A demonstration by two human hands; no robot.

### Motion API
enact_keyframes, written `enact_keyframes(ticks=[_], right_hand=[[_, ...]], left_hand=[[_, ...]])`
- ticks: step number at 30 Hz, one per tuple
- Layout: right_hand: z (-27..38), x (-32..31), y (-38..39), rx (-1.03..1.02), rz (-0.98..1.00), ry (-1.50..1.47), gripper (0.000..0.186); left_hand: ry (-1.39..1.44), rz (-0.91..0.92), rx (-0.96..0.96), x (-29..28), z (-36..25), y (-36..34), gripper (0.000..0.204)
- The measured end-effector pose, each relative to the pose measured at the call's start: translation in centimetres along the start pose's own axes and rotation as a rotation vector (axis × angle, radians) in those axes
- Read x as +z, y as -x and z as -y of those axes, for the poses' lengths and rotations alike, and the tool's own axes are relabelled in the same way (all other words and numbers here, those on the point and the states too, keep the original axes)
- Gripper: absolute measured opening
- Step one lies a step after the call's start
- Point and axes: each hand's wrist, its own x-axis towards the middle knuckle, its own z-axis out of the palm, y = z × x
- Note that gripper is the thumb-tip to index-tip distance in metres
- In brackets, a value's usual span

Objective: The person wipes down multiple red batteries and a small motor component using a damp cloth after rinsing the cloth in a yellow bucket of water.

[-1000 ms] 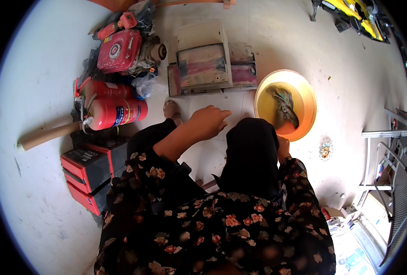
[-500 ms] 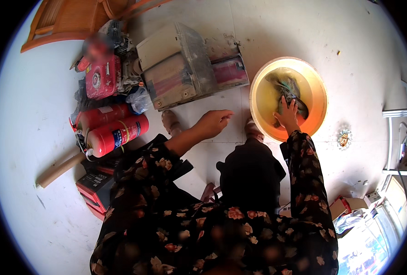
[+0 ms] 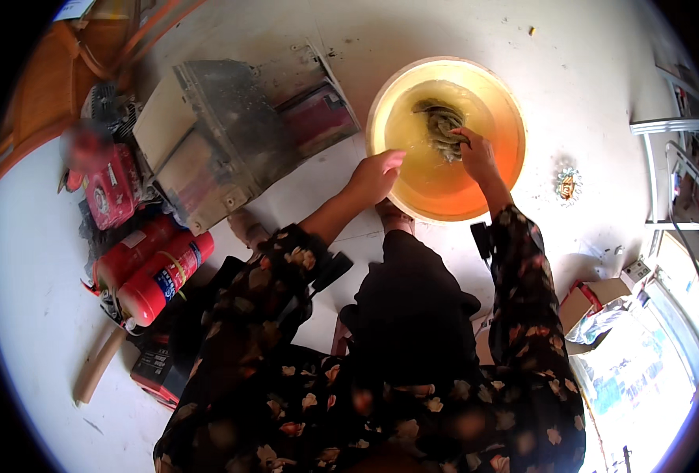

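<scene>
A round yellow-orange basin (image 3: pixel 382 101) of water stands on the floor in front of me. In it lies a dark, wet, bunched cloth (image 3: pixel 444 126), partly under the water. My right hand (image 3: pixel 478 154) is closed on the cloth's right side, fingers pinching a fold. Over the basin's near left rim is my left hand (image 3: pixel 376 176), its fingers loosely bent and a little apart, with nothing seen in them. Whether it touches the rim I cannot tell.
Left of the basin lies a dusty metal casing (image 3: pixel 231 118). Farther left are a red machine (image 3: pixel 113 185) and red fire extinguishers (image 3: pixel 164 280). A small glass-like dish (image 3: pixel 568 187) sits right of the basin, near a metal rack (image 3: pixel 669 126). An open carton (image 3: pixel 594 307) is at lower right.
My view has shifted, moving the basin left and up in the picture. My right hand has gone from spread over the cloth to gripping it. My left hand has come to the basin's rim.
</scene>
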Motion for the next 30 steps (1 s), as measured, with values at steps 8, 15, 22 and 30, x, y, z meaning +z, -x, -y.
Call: enact_keyframes(ticks=[8,15,22,30], right_hand=[[10.6,-6.2,6.8,-0.162,0.024,-0.371,0.037],[6.6,-4.8,5.1,0.060,-0.143,-0.400,0.031],[-0.1,-2.4,4.2,0.341,-0.239,-0.797,0.024],[-4.2,2.6,2.4,0.727,0.036,-1.138,0.036]], left_hand=[[-0.305,-0.168,0.277,5.4,0.7,-8.0,0.049],[0.145,-0.036,-0.090,2.5,1.4,-8.9,0.020],[-0.428,-0.252,-0.069,1.1,-1.3,-8.4,0.034],[-0.976,-0.260,0.161,3.7,0.3,-9.3,0.076]])
